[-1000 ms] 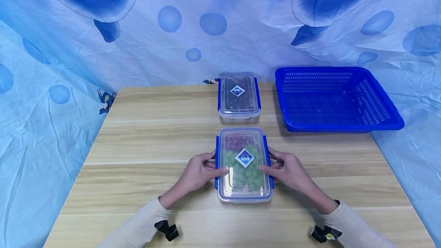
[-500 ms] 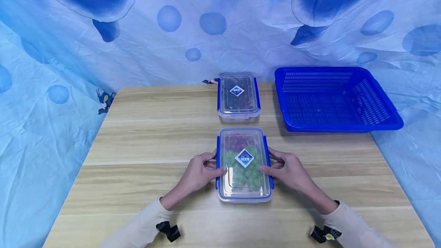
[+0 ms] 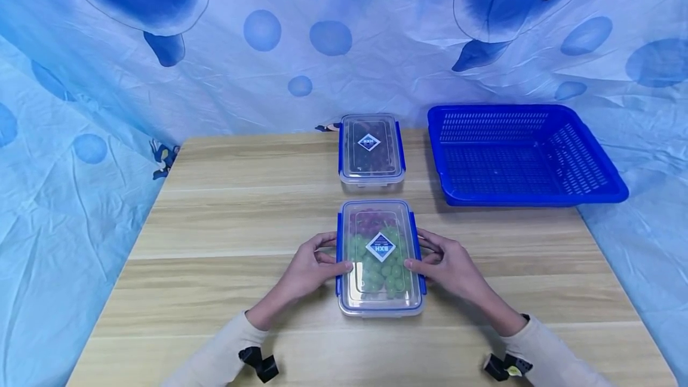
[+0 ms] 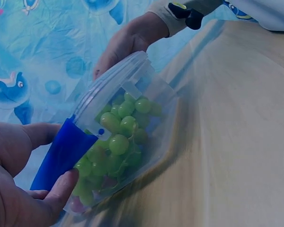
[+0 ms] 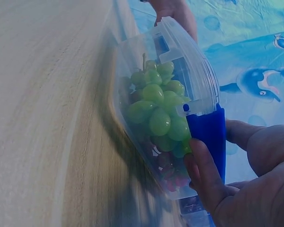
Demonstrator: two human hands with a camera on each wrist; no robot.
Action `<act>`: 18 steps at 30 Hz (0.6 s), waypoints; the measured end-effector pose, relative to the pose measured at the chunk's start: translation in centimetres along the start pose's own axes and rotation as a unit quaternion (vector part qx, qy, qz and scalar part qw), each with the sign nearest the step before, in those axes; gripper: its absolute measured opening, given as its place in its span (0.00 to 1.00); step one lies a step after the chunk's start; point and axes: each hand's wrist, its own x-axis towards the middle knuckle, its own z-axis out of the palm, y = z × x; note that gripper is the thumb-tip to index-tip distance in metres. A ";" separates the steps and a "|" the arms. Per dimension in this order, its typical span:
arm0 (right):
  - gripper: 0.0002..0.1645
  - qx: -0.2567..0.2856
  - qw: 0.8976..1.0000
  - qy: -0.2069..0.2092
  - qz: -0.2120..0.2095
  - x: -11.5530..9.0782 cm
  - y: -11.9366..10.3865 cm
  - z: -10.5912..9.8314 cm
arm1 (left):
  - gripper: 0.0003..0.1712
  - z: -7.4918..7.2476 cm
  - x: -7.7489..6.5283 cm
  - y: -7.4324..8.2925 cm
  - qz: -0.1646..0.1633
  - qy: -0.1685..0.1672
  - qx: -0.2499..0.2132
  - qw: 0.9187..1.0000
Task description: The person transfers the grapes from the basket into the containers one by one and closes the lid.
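A clear lidded food container [image 3: 381, 300] with blue side latches lies near the middle of the table in the head view. Green grapes [image 4: 118, 144] and some purple-red ones [image 5: 173, 177] show through its walls. My left hand [image 3: 312, 267] grips its left side, thumb on the lid and fingers at the blue latch [image 4: 61, 153]. On the opposite side my right hand [image 3: 451, 264] holds it the same way, with fingers against the other latch [image 5: 208, 137]. The lid is on, and both visible latches lie down along the sides.
Behind it stands a second lidded container [image 3: 372, 163] with dark contents. A blue perforated basket [image 3: 448, 196] sits at the back right of the wooden table [image 3: 215, 220]. A blue patterned sheet [image 3: 215, 94] hangs at the back and sides.
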 end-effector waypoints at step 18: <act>0.44 -0.065 0.997 0.028 -0.035 -0.3 -0.7 -1.9 | 0.47 -2.0 0.4 1.2 0.064 0.023 0.080 0.994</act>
